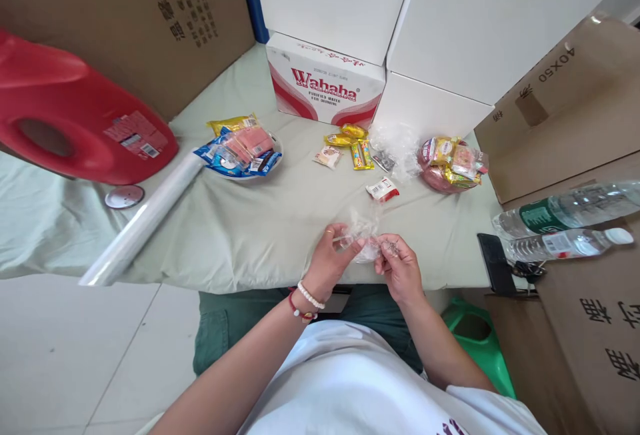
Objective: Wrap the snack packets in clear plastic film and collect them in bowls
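Note:
A crumpled clear plastic bag (363, 221) is stretched between my two hands at the table's front edge. My left hand (332, 258) has its fingers closed on the bag's left side. At the other side, my right hand (400, 267) pinches a gathered bit of the same plastic. Just beyond the bag lies a red and white snack packet (383, 189). Farther back are yellow-wrapped snacks (354, 137), a small pale packet (328, 156), a dark packet (384, 161) and a heap of clear plastic bags (397, 141).
A bowl with blue, pink and yellow packets (240, 178) stands left; a reddish bowl (440, 180) with snacks, right. A clear roll (145, 221), red jug (75, 115) and round lid (125, 196) lie left. Bottles (565, 245) and a phone (495, 263) are right. Wahaha box (325, 85) stands behind.

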{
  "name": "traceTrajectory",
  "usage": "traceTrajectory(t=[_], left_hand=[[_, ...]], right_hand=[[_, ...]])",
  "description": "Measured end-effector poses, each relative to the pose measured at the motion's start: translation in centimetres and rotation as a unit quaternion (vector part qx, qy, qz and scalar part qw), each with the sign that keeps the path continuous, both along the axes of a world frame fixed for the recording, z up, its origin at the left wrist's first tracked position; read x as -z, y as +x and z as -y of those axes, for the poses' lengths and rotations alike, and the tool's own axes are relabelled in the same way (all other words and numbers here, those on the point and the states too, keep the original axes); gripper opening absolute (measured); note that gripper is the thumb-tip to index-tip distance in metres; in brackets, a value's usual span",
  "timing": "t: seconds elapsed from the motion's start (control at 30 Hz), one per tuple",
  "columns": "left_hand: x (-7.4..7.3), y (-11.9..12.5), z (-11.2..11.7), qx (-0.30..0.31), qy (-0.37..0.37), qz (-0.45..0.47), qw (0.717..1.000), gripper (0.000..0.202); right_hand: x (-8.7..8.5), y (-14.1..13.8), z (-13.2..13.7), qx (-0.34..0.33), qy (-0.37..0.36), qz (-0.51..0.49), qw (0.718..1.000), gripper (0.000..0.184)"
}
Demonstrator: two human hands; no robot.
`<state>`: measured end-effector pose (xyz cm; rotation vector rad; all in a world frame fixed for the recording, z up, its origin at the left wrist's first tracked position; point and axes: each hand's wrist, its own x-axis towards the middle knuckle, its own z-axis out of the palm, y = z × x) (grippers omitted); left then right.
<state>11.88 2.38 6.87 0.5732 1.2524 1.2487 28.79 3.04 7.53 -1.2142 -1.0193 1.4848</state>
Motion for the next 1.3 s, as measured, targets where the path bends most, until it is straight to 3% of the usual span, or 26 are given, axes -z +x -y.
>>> traceTrajectory(t=[0.1,0.27,0.37,0.53,0.6,0.67,0.83,0.97,1.07,1.17,1.23,1.3], left_hand=[[0.2,-0.4,-0.8,-0.031,-0.018,0.099,0.994,0.039],[1.1,-2.6,-1.7,-0.114,-0.013,0.173,0.978,0.04],[1.1,-3.3,-1.1,-0.11,0.017,0.187,0.976,0.036],[0.6,-2.7,0.7,-0.058,0.069,0.187,0.978,0.024],[0.7,-2.3,1.6,-0.026,0.09,0.171,0.981,0.019],[1.3,-2.3,2.7,0.018,0.12,0.115,0.986,0.013],[3.3,-4.7,5.5,0.144,0.17,-0.14,0.965,0.014],[2.5,-5.7,6.2,0.118,0.187,-0.256,0.941,0.013],[0.9,-3.7,4.9,0.087,0.215,-0.323,0.918,0.009],[0.5,-0.6,2.6,0.125,0.23,-0.312,0.913,0.03],[1.2,0.8,1.1,0.119,0.192,-0.252,0.941,0.024],[2.0,1.3,-0.1,0.068,0.122,-0.168,0.976,0.024]], right_hand=[[1.1,0.2,0.8,-0.004,0.035,0.016,0.999,0.023],[1.9,2.4,1.1,-0.057,0.029,0.046,0.997,0.008],[1.8,3.8,1.0,-0.091,-0.035,0.029,0.995,0.017],[2.3,3.7,1.0,-0.078,-0.164,-0.035,0.983,0.048],[2.6,2.9,0.9,-0.077,-0.176,-0.066,0.979,0.068],[2.9,2.2,0.6,-0.052,-0.17,-0.088,0.98,0.075],[3.3,1.7,-0.7,0.039,-0.118,-0.057,0.991,0.054],[3.4,1.8,-1.0,0.042,-0.051,0.034,0.997,0.033],[3.2,1.3,-0.5,0.015,0.007,0.105,0.994,0.029],[2.8,0.5,0.0,-0.013,0.036,0.155,0.987,0.031],[2.6,0.2,0.2,-0.026,0.047,0.172,0.984,0.03],[2.5,0.3,0.2,-0.021,0.054,0.178,0.982,0.028]])
